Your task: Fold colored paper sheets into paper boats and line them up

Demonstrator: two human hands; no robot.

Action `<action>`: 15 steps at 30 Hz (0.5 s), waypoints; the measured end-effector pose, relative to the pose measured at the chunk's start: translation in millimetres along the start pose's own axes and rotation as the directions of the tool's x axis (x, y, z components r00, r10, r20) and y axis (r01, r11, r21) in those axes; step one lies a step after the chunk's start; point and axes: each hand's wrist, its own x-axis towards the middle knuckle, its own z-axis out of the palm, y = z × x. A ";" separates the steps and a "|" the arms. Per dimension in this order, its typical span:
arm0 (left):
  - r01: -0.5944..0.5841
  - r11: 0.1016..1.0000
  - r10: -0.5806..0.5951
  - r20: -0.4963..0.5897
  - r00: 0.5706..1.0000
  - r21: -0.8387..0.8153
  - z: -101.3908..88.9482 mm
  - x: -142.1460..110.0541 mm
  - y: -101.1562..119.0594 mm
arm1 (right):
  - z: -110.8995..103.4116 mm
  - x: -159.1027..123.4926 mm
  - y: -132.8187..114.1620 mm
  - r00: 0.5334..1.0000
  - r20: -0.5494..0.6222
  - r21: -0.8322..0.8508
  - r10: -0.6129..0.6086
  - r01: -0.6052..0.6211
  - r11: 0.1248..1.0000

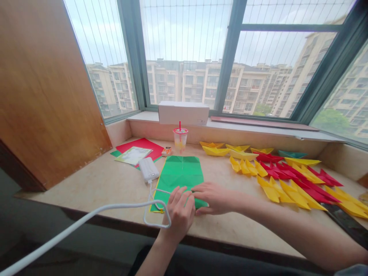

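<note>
Two hands pressing green origami paper

Surface: a beige stone window ledge with a dark front edge, spanning the lower frame.

Upper left: a red paper sheet over a green sheet, with a printed card on top.

Upper centre: a plastic cup with a red straw, and a small orange packet just beside it.

Centre: a creased green paper sheet lying over a yellow sheet, and a white power bank just left of them, with a white cable.

Right: rows of folded yellow paper boats and red paper boats, plus one teal paper boat.

Lower right: a dark flat slab.
</note>
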 end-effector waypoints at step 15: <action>0.017 0.971 -0.014 0.015 1.000 -0.239 -45.5 2.7 35.0 | -19.1 4.8 4.0 0.952 -0.114 -0.104 0.284 -0.296 0.950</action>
